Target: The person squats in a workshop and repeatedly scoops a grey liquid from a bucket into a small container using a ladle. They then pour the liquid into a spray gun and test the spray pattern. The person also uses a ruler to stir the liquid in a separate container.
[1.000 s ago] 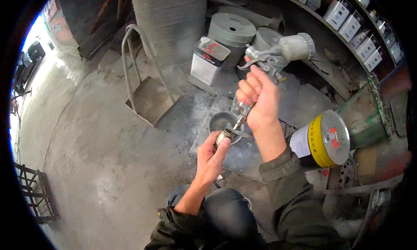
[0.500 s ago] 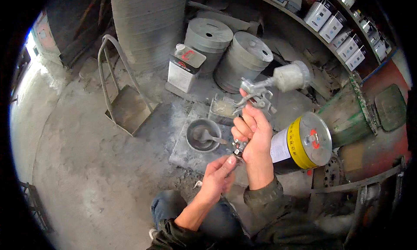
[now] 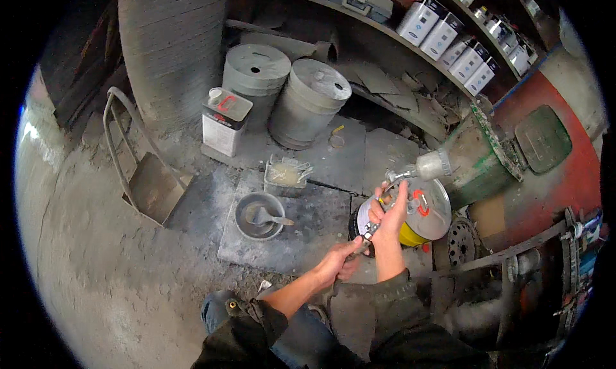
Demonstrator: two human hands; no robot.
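Note:
In the head view my right hand (image 3: pixel 388 224) is closed around the handle of a metal spray gun (image 3: pixel 403 175), whose cup (image 3: pixel 433 164) points to the right. My left hand (image 3: pixel 340 260) grips a metal fitting (image 3: pixel 364 236) at the lower end of the handle, just below and left of my right hand; whether the two parts are joined I cannot tell. Behind the gun lies a drum with a yellow band (image 3: pixel 430 218), partly hidden by my hand. To the left sit a round bowl with a scraper (image 3: pixel 244 214) and a tub of pale sticks (image 3: pixel 282 184).
A white-sided can (image 3: pixel 220 131) and two grey drums (image 3: pixel 301 112) stand at the back. A metal dustpan (image 3: pixel 154 196) is left, a green bin (image 3: pixel 468 163) right. Cans (image 3: pixel 417 22) line shelves above, and a metal rack (image 3: pixel 513 285) is near my right arm.
My view has swung rightward, so the scene shifts left. My hands, holding the gun and fitting, sit farther right in the picture, and the gun appears lower, over the yellow-banded drum.

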